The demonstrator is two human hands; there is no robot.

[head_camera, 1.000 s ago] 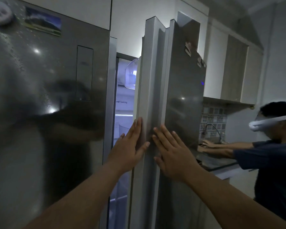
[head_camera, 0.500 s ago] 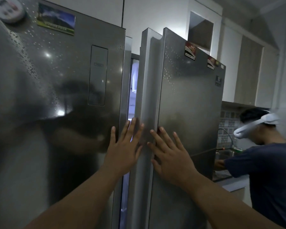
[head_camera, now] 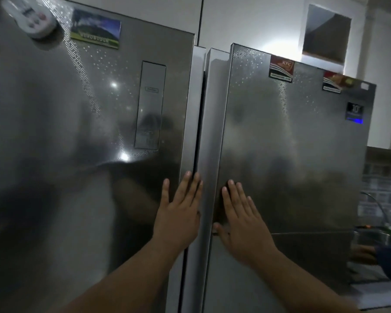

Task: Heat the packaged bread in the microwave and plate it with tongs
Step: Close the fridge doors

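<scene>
Both hands are pressing flat, fingers straight, holding nothing: the left hand (head_camera: 178, 213) on the left door (head_camera: 88, 154) of a silver double-door steel refrigerator, the right hand (head_camera: 242, 224) on its right door (head_camera: 291, 154). The packaged bread is not showing anywhere.

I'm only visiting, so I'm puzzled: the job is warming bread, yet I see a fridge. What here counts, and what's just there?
In use:
left hand, flat on the left fridge door
right hand, flat on the right fridge door

Just there:
landscape magnet
white timer
red stickers
sink
</scene>
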